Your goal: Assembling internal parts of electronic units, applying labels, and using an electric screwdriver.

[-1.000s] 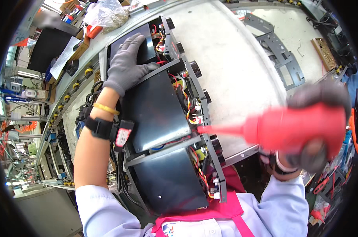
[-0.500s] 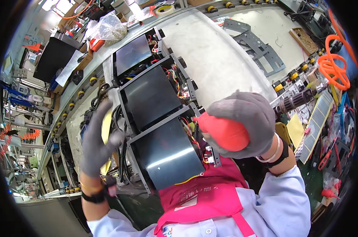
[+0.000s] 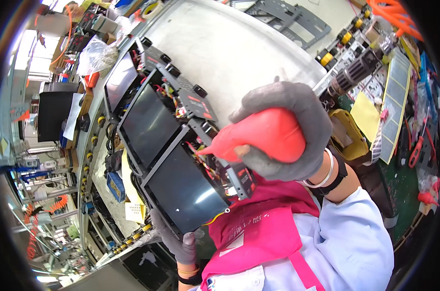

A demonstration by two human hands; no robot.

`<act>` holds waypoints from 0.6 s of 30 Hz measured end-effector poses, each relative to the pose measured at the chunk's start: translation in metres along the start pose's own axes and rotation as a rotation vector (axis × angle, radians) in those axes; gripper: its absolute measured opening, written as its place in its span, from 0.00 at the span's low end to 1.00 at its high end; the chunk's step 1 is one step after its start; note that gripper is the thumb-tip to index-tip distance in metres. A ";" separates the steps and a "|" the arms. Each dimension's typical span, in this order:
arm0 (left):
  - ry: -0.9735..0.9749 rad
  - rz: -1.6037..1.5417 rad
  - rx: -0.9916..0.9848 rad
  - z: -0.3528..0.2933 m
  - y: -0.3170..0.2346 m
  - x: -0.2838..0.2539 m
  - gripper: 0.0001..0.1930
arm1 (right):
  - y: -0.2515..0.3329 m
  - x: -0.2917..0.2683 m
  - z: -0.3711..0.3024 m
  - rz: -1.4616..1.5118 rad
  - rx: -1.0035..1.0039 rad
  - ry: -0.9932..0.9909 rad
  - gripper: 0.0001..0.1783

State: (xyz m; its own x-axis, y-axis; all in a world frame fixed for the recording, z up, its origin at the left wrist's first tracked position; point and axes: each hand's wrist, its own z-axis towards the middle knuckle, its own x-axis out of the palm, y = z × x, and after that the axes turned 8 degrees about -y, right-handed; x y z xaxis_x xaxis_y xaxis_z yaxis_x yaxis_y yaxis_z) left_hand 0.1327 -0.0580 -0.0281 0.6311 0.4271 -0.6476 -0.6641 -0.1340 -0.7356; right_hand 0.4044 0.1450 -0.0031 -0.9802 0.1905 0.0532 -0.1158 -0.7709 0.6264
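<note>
My right hand [image 3: 288, 131], in a grey glove, is closed around a red squeeze bulb [image 3: 266, 136] with a narrow tip. The tip points left, over the wiring at the right side of the nearest metal-framed unit [image 3: 186, 189]. That unit has a dark glossy panel and a yellow wire with a ring terminal at its front edge. My left hand [image 3: 174, 240], also gloved, is low by the unit's near left corner. Its fingers lie along the frame's outer side with the thumb apart. Beyond stand two similar units, a middle one [image 3: 149, 126] and a far one [image 3: 120, 82].
Grey metal plates [image 3: 290, 22] lie at the far right. A power driver [image 3: 356, 72] with an orange coiled hose [image 3: 394, 17] is at the right, near a yellow bin [image 3: 348, 136]. Left of the units are a blue box [image 3: 115, 186] and yellow paper [image 3: 132, 194].
My left hand has come down from beside the units to the nearest one's near left corner. The right hand, still holding the red bulb, now has its tip over the wiring. The view has turned.
</note>
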 end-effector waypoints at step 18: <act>-0.082 0.045 0.057 -0.007 0.013 0.009 0.57 | -0.017 0.010 -0.031 0.201 0.158 -0.040 0.23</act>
State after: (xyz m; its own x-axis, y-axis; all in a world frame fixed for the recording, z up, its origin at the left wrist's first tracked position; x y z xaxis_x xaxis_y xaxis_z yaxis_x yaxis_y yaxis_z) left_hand 0.1329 -0.0618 -0.0449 0.5666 0.4937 -0.6597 -0.7141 -0.1051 -0.6921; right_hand 0.3914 0.1409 -0.0375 -0.9737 0.0691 0.2173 0.1102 -0.6914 0.7140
